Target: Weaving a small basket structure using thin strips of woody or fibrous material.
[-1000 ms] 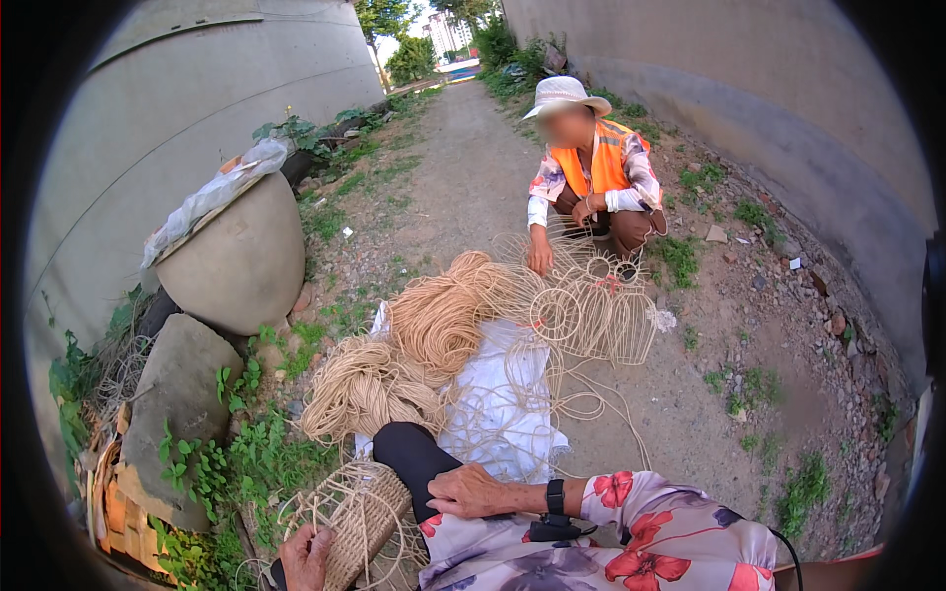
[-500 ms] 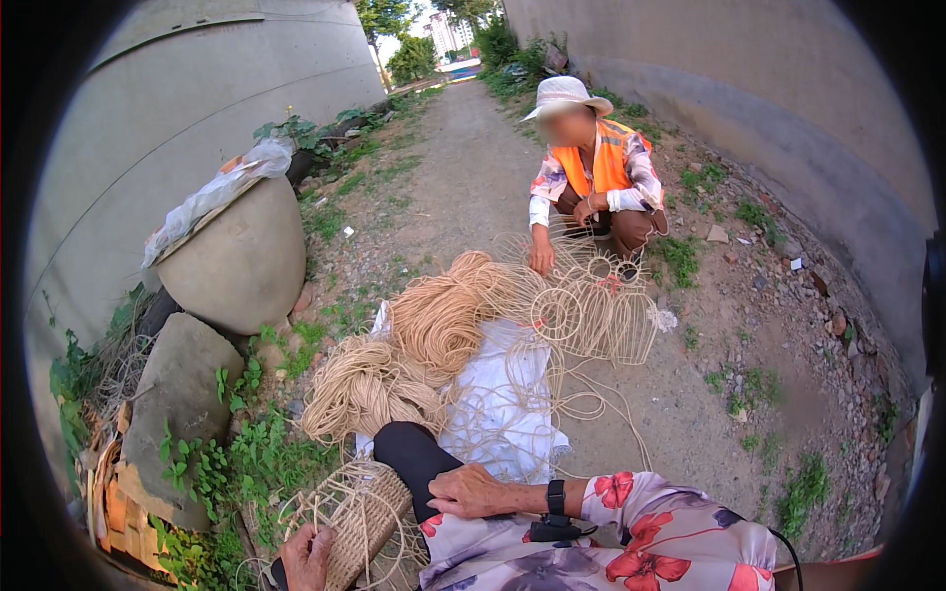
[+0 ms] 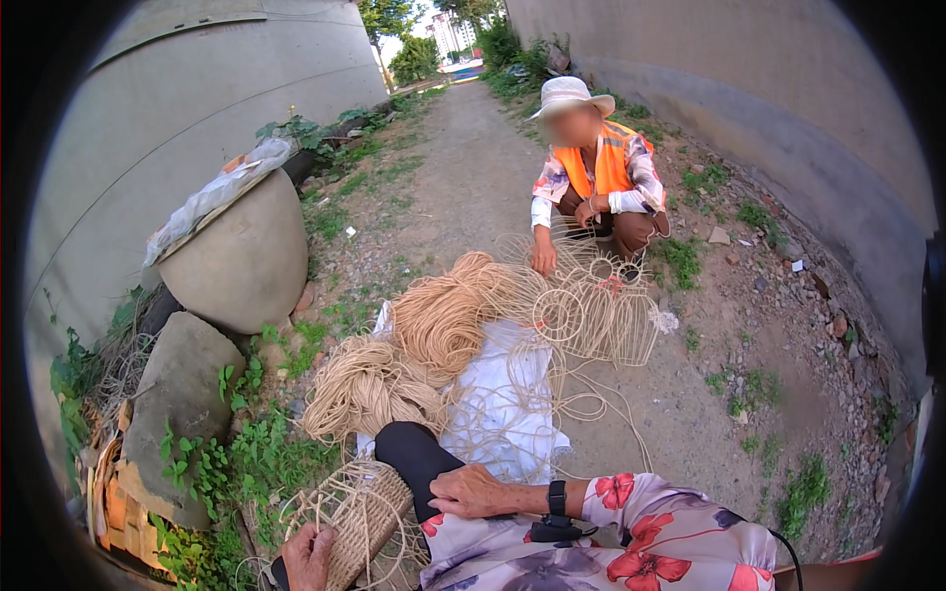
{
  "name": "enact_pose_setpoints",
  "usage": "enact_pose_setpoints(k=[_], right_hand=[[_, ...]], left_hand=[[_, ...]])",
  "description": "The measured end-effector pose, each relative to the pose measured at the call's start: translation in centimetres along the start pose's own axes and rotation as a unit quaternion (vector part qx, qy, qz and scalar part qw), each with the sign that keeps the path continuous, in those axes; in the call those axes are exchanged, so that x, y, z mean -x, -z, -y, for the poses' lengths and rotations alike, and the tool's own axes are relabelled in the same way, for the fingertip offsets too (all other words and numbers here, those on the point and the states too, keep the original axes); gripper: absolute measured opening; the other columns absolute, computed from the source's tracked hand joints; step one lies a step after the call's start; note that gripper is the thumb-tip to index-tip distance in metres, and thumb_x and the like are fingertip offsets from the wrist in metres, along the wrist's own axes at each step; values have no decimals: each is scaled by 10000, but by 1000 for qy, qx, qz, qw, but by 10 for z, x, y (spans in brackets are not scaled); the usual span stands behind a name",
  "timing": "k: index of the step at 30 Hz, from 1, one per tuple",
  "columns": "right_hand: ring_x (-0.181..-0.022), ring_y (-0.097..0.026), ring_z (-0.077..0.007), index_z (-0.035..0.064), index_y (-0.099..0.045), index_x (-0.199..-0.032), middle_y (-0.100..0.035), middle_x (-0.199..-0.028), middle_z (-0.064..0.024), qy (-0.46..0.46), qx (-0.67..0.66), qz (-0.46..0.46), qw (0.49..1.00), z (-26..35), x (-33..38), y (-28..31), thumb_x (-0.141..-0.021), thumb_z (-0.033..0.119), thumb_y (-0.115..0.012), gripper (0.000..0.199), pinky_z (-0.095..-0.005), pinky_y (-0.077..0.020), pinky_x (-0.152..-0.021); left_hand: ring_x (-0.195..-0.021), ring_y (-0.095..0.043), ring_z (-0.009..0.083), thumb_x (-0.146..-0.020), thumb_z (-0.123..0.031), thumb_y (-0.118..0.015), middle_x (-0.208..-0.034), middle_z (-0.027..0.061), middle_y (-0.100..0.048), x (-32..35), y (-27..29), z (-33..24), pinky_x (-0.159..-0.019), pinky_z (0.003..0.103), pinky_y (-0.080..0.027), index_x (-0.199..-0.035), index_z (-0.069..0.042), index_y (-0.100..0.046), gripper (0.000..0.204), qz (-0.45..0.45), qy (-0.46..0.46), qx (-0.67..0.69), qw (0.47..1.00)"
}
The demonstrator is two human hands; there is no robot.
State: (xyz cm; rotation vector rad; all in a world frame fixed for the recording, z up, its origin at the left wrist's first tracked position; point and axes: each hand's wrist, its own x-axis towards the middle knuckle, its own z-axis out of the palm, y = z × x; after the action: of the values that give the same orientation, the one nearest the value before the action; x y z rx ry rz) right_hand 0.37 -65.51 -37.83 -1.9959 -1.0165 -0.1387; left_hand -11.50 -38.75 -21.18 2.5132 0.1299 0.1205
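A partly woven basket point(image 3: 372, 527) of tan cord lies on its side by my left leg at the lower edge, loose strands looping out around it. My left hand point(image 3: 308, 558) grips its near left side, thumb and fingers closed on the weave. Over my dark-clad knee rests my right hand point(image 3: 471, 491), its fingers curled in. Whatever may be inside those fingers is hidden. Just beyond the knee are two large bundles of cord, a pale one point(image 3: 370, 394) and a browner one point(image 3: 448, 310), on a white sheet point(image 3: 503, 414).
A person in an orange vest point(image 3: 613, 158) squats beyond the bundles, one hand on open wire-like frames point(image 3: 601, 320). Loose cord point(image 3: 601, 394) trails over the ground. At left stand a big rounded vessel point(image 3: 241, 256) with plastic on it and a grey slab point(image 3: 182, 414), among weeds. Walls flank the path.
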Motion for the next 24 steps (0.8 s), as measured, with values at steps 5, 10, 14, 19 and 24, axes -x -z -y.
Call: enact_pose_setpoints(k=[5, 10, 14, 19, 24], right_hand=[[-672, -586, -337, 61, -510, -733, -560, -695, -114, 0, 1, 2, 1000, 1, 0, 0, -871, 306, -617, 301, -455, -436, -583], [-674, -588, -331, 64, -511, -733, -563, -696, -108, -4, 1, 5, 1000, 1, 0, 0, -877, 311, -609, 303, -448, -434, -578], [-670, -589, -329, 68, -513, -733, -565, -695, -105, 3, 4, -4, 1000, 0, 0, -1, -880, 312, -607, 301, -447, -432, -570], [-669, -592, -329, 69, -515, -734, -566, -694, -106, 3, 7, -6, 1000, 1, -1, 1, -884, 313, -607, 301, -448, -433, -563], [-673, -596, -328, 69, -519, -734, -570, -699, -107, 12, 13, -19, 1000, 0, 0, 0, -886, 310, -605, 298, -442, -450, -569]], left_hand=[[-758, -558, 271, -946, -280, -590, -845, 207, -624, 0, -2, 6, -718, 378, -447, -1001, 45, -624, 331, -10, -19, 0, 1000], [-772, -568, 259, -943, -279, -597, -857, 201, -633, -2, -2, 15, -727, 373, -452, -1026, 46, -631, 337, -1, -18, -5, 1000], [-782, -572, 248, -940, -279, -602, -872, 177, -650, -1, -4, 18, -734, 369, -457, -1047, 42, -634, 340, -20, -19, -10, 1000], [-639, -460, 67, -910, -211, -606, -683, -22, -558, -6, -15, 31, -574, 243, -372, -827, 25, -628, 251, -36, 5, 109, 993], [-633, -459, 72, -911, -273, -620, -674, -22, -554, -6, -11, 20, -567, 246, -366, -827, 27, -631, 312, -28, 9, 90, 996]])
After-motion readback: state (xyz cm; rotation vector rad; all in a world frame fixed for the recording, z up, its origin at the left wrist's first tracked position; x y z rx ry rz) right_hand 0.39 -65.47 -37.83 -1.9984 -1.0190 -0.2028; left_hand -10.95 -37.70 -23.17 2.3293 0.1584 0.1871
